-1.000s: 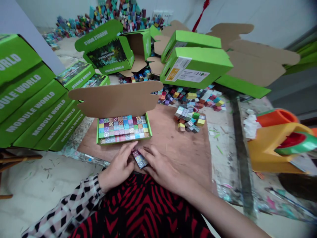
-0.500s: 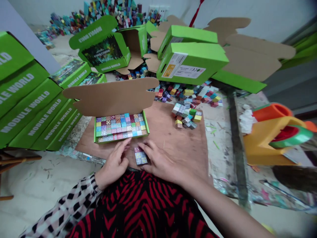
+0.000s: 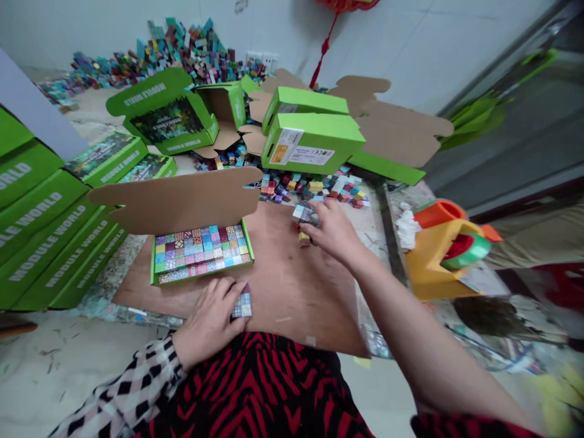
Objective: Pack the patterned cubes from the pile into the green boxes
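Observation:
My left hand (image 3: 210, 317) lies on the board with its fingers curled against a small block of patterned cubes (image 3: 245, 304), the thumb at the near side. My right hand (image 3: 335, 230) reaches out to a cluster of patterned cubes (image 3: 301, 213), with fingers and thumb closed round part of it; the palm hides the rest. Left of centre stands an open green box (image 3: 249, 258), its brown lid (image 3: 182, 201) raised. Rows of colourful cubes (image 3: 196, 248) fill this box.
Green boxes (image 3: 41, 207) are stacked at the left. Behind the brown board (image 3: 283, 292) lie loose cubes (image 3: 278, 185) and more green boxes (image 3: 319, 137). A yellow tape dispenser (image 3: 431, 264) stands at the right. A large heap of cubes (image 3: 182, 52) rests against the wall.
My right hand has left the small block of cubes and moved forward and right to the cluster. My left hand has come onto the small block. The view has shifted right.

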Demonstrator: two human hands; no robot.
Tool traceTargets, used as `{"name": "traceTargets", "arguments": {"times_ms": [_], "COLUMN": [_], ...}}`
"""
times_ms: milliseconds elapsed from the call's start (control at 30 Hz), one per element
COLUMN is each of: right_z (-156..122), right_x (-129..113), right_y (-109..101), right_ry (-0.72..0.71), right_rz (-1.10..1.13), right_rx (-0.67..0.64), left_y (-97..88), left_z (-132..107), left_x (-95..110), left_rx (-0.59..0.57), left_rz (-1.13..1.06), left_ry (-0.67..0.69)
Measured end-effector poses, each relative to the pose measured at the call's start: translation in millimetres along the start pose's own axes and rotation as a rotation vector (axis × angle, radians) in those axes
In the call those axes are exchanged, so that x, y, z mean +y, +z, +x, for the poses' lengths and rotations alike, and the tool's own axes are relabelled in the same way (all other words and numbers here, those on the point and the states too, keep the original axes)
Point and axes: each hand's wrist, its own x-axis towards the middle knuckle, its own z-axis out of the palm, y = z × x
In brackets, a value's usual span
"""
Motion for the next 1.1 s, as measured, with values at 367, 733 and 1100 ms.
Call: {"name": "traceTargets", "arguments": {"times_ms": [367,733,1100], "right_z": [-17,-106,-124], "right_x": [-11,-79,-85], "right_y": [1,42,51], "right_ry": [-0.038,-0.155,0.197], "right_rz": [-0.121,0.321,0.784], "right_rx": [0.024,-0.407,-0.403], "left_y": [0.0,-2.8,-1.5], "left_z": [-3,-3,-8], "left_x": [-6,-4,-6], "left_rx": [0.052,0.055,0.089], "left_rz": [-0.082,-0.067,-0.096], "left_ry": [-0.030,-0.054,-0.061]}}
